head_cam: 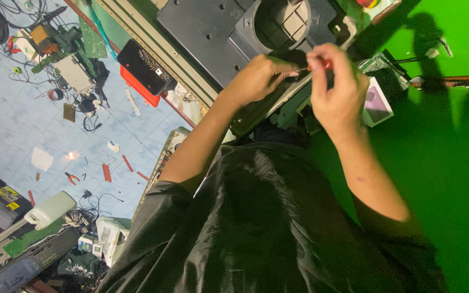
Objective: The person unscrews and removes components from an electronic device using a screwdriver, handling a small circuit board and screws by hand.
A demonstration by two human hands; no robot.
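Black shirt (267,228) fills the near view, both bare forearms reaching up from it. Left hand (259,78) is curled narrow, fingers pinched on something thin and dark at the edge of the grey plastic housing (207,27); can't tell exactly what. Right hand (335,89) is closed in a fingertip pinch on a small slender tool (316,64) with a bit of red at the grip, tip pointing toward the left hand. Hands nearly touching, both over the housing's near edge, just below its round opening (280,21).

Tool looks light, stiff, thin, likely slippery in a fingertip grip; best taken on the thicker red part, not the tip. Housing looks rigid, bulky, moulded plastic; edges probably the safest hold.

Beside the right hand, a small white-edged box (378,106) on the green cloth (451,163). Further left, a black and red flat device (145,68). Far left, pale blue floor (12,125) strewn with cables, circuit boards (90,40), red-handled pliers (71,177), a white jug (50,209).
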